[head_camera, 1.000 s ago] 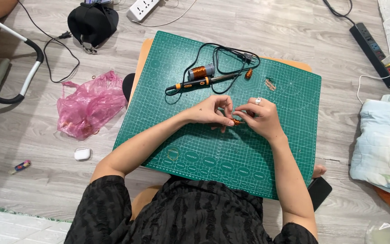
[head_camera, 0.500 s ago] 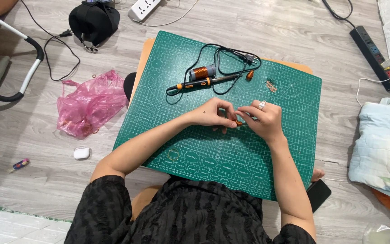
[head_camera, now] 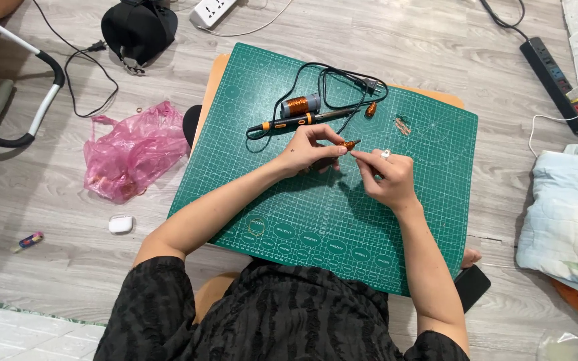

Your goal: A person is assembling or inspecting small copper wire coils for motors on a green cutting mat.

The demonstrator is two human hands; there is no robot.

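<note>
Holding: small copper-coloured coil piece (head_camera: 350, 144) pinched between both hands above the green cutting mat (head_camera: 289, 220), near the mat's centre.
Left hand: left hand (head_camera: 309, 150) comes in from 7 o'clock, fingers curled, thumb and forefinger closed on the coil's left end. Not spread.
Right hand: right hand (head_camera: 386, 177) comes in from 5 o'clock, fingertips drawn together at the coil's right end; whether it grips the coil itself or a fine wire off it, cannot tell, too small. A ring shows on one finger.
Key relation: coil lies at 3 o'clock from the left hand and at 10 o'clock from the right hand; long axis runs roughly 9-to-3, tilted slightly up at the right. Left fingertips cover more of it and look the nearer of the two.
Arm pose: both forearms bare, converging in a V over the mat; wrists raised off the surface, as far as the view shows.
Nearby, 12 o'clock of hands: orange-and-black soldering iron (head_camera: 299, 122) lying flat, axis about 8-to-2, with black cord looped beyond; spool of copper wire (head_camera: 297, 105) just beside it.
Nearby, 1 o'clock: second small copper coil (head_camera: 370, 109) and a small loose part (head_camera: 403, 125) on the mat, apart from the hands.
Off mat, 9 o'clock: pink plastic bag (head_camera: 132, 150) on the floor.
</note>
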